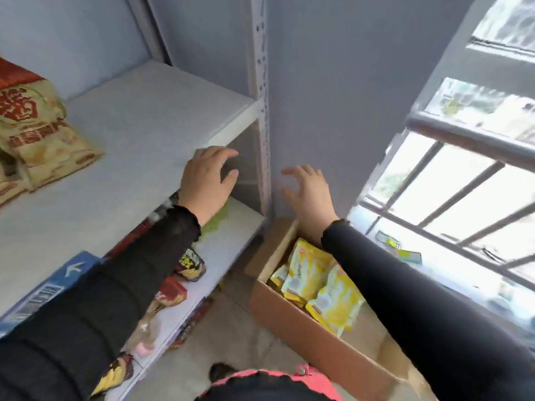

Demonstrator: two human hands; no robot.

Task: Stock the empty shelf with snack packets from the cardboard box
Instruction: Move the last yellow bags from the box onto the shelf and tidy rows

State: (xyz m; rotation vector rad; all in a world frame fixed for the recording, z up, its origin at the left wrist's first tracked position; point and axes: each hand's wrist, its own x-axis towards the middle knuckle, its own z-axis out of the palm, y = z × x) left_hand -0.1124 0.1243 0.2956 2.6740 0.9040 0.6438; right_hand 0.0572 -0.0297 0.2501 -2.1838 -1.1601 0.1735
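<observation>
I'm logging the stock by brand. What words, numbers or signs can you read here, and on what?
Nothing can be read for certain.
Tan packets: large red characters, too blurred to read.
Blue box: a white arrow pointing left; the print below is blurred.
Black packet: yellow lettering, unreadable.
Yellow packets in the cardboard box: print too small.

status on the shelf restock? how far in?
Early. Done: a few tan-and-red packets lie at the upper shelf's left end. In hand: nothing; left hand and right hand are both open. Left: yellow packets remain in the cardboard box.
</observation>
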